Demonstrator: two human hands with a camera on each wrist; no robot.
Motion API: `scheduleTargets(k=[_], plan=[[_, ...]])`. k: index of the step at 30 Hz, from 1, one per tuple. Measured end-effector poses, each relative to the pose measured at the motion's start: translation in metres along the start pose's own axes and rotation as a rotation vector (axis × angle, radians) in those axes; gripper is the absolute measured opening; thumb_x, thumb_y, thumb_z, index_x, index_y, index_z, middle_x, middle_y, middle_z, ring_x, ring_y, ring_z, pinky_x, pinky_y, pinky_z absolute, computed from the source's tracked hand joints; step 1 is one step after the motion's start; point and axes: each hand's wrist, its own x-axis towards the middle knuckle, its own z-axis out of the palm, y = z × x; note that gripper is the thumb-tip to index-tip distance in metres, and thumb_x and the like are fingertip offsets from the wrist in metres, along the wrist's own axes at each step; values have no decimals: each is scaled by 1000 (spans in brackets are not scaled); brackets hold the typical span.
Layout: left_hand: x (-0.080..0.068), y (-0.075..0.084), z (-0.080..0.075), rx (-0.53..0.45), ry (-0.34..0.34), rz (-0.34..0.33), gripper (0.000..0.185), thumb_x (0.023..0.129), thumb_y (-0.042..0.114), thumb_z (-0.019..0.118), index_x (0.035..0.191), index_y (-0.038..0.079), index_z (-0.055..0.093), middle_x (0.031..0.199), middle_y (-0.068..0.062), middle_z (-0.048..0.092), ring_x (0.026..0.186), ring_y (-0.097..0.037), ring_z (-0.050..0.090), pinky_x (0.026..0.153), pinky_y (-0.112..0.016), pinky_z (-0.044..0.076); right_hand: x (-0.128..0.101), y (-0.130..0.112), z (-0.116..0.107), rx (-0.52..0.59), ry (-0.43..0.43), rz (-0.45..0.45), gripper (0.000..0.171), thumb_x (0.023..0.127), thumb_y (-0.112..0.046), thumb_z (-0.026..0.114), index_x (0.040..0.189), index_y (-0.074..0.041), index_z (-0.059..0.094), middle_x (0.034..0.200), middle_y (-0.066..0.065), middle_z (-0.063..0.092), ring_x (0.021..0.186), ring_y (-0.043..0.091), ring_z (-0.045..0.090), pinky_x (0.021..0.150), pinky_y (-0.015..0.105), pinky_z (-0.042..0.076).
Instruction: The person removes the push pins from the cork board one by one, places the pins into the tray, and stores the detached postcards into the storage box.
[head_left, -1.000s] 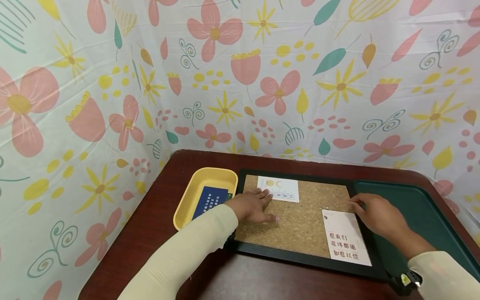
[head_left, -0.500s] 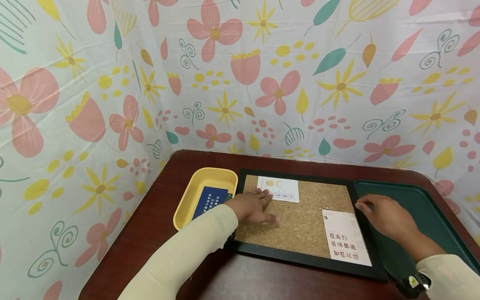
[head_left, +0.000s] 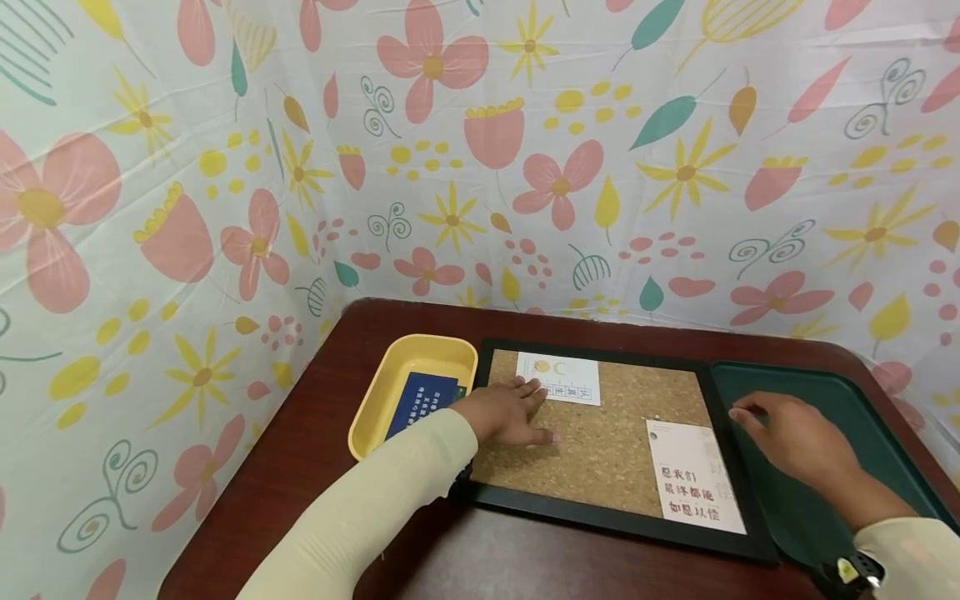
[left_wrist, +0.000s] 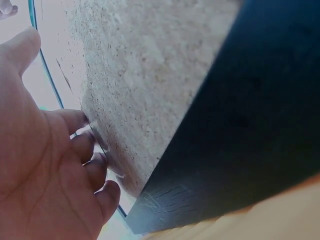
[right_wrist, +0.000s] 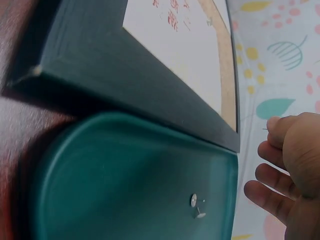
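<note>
Two cards lie on the cork board [head_left: 600, 433], which sits in a black frame on the dark table [head_left: 360, 350]: a small white card [head_left: 566, 377] near the board's far left corner and a larger white card with red characters [head_left: 693, 487] at its near right corner. The left hand [head_left: 506, 412] lies flat on the cork with straight fingers, its fingertips [head_left: 534, 386] touching the near left edge of the small card and pinning it down. The right hand [head_left: 795, 437] hovers over the green tray [head_left: 862, 400] just right of the board; in the right wrist view a thin metal point juts from between its thumb and forefinger [right_wrist: 277, 127], so it appears to pinch a pushpin, though the pin's head is hidden. Two more pushpins [right_wrist: 196, 206] lie on the tray floor. A small pin [head_left: 654, 422] already seems to sit at the top left corner of the larger card, but it is too small to be sure. A yellow tray [head_left: 375, 392] left of the board holds a dark blue card [head_left: 422, 402]. The step in hand looks like carrying a pin from the green tray to the board. The next move would call for bringing it across to the small card and pressing it straight down through a corner into the cork while the left hand keeps the card from sliding.
</note>
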Motion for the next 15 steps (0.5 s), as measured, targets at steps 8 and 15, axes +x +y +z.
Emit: scheduleTargets(k=[8,15], plan=[[2,-1,2,7,1,-3,91,95,81,35,166,28,17,171,10,8,157,-18,6,124,-39,14,-5,6,0,16,3,3,42,106,-39,58,122,-2,69,90,1,70,63,12,56,49,35,40],[2,0,1,9,-5,2,91,95,80,35,166,27,16,171,10,8,157,-18,6,124,-39,14,-6,15,-1,1,14,15,43,105,-41,59,122,-3,69,92,3,71,69,14,58,51,36,42]])
